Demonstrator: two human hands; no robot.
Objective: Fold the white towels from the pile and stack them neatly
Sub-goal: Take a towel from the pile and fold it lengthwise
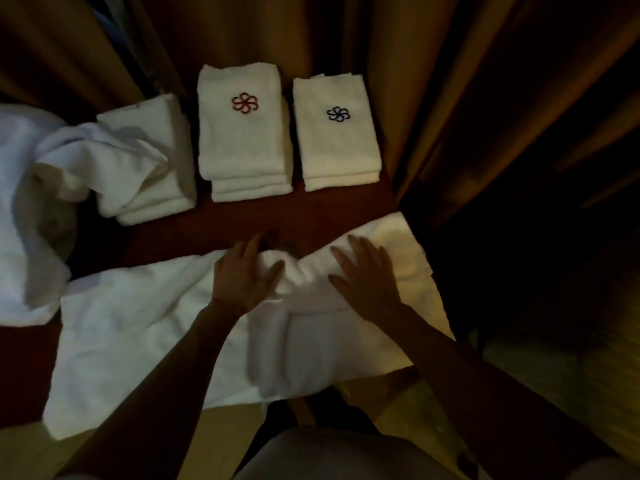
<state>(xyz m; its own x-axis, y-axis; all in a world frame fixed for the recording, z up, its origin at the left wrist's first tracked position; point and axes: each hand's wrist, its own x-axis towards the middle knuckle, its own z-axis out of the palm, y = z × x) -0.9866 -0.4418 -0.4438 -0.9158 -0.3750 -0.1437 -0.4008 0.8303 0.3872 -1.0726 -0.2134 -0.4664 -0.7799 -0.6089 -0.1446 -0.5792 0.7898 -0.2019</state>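
Towel: the white towel lies spread on the bench, bunched between the hands.
Fingers: left hand and right hand press flat, released.
Technique: smooth the ridge outward before folding.

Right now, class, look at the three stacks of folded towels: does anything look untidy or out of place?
Yes. The left stack has loose cloth from the unfolded pile spilling over it. The red-emblem stack and blue-emblem stack look tidy. Both hands, left hand and right hand, press the spread towel.
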